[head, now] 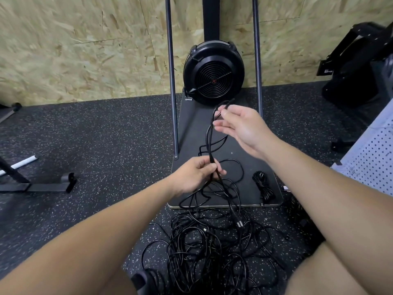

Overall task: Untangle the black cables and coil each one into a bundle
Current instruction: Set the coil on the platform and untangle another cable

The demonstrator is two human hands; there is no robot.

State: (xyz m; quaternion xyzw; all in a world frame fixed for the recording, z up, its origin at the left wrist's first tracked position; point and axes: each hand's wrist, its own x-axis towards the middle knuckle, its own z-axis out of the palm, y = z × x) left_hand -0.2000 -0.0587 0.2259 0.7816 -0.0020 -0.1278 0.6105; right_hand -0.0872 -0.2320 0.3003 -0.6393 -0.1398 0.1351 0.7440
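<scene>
Head view looks down on a speckled rubber floor (pixel 95 133) where a tangled heap of black cables (pixel 212 248) lies between the person's knees, its far strands spilling onto the near edge of a dark platform board (pixel 255 150). Left hand (pixel 196 173) is curled round a pair of strands of one lifted cable (pixel 210 133), pinching them between thumb and fingers just above the board's near left part. From there the strands rise to the right hand (pixel 240 126), which pinches the top of the loop between thumb and forefinger while its other fingers spread loosely. One coiled bundle (pixel 264 186) already lies on the board near its near right corner, apart from the heap. At the board's far edge stands a round black fan housing (pixel 213 73), flanked by two upright metal poles (pixel 171 81), against a chipboard wall (pixel 74 43).
</scene>
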